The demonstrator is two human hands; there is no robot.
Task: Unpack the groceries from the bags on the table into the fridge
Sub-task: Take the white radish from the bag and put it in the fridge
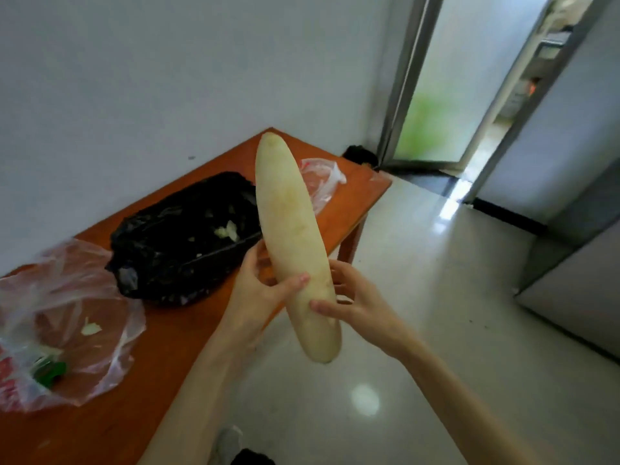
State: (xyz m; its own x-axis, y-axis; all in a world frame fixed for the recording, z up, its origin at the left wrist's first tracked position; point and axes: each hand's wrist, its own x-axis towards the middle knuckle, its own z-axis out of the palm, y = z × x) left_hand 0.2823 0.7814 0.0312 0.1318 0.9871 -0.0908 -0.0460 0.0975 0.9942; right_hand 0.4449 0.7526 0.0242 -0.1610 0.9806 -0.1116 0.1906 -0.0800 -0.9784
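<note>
Head view, looking down past your forearms. You hold a long, pale radish (295,243) upright in front of you, tilted slightly, its narrow end up and its blunt end low. Your left hand (258,290) wraps the lower third from the left, thumb pressed across the front; this grip is curled firmly round the radish. Your right hand (352,303) meets it from the right, thumb on the front and fingers curled behind, so this grip also pinches the radish. Two hands low on the shaft probably steady its length and weight while it is carried.

The radish is in the air, clear of the desk (161,347) and not in the fridge. Behind and left of the radish, an orange-brown desk runs along a white wall. On it, just left of the radish, lies a crumpled black bag (181,236) with pale leaf scraps on it. Further left of the radish sits a clear pink bag (67,313), holding something green and red. Behind the radish, partly hidden by it, lies another clear bag (320,182), which looks flat.

Right of the radish is glossy pale floor. Far right stands a grey cabinet (577,290); I cannot tell whether it is the fridge. The radish seems on its way there.
</note>
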